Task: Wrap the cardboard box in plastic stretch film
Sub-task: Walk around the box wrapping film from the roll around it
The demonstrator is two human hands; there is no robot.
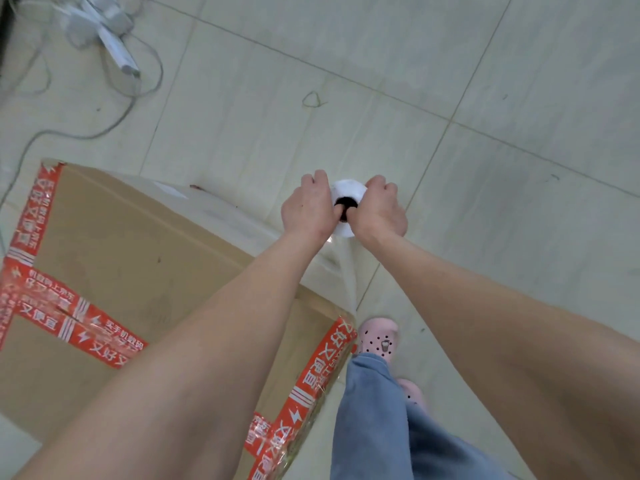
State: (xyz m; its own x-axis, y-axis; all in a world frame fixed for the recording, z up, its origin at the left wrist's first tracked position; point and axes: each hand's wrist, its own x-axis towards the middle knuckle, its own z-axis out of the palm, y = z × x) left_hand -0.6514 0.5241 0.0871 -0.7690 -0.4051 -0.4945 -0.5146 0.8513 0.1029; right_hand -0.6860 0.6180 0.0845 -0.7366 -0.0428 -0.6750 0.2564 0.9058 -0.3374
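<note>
Head view looks straight down on a floor (pixel 485 81) of large pale tiles, glossy and slightly scuffed, with thin dark grout lines crossing it on a slant. At the middle, both bare forearms reach forward to a white roll of stretch film (pixel 348 190) held on end. The left hand (pixel 308 206) grips the roll from its 9 o'clock side and the right hand (pixel 379 207) from its 3 o'clock side. Their fingers curl over the rim and the thumbs meet at the dark core. A clear sheet of film (pixel 341 271) runs from the roll toward 6 o'clock and meets the near corner of the cardboard box (pixel 138 244). The box fills the 8 o'clock part of the view, standing on the tiles. Red printed tape (pixel 79 323) runs across its top and along its edges, and shiny film lies over its right side. At 11 o'clock, grey cables (pixel 104 126) loop over the floor beside a blurred white object (pixel 104 26). At 5 o'clock a pink clog (pixel 377 336) and blue trouser legs (pixel 374 420) stand just beside the box corner.
</note>
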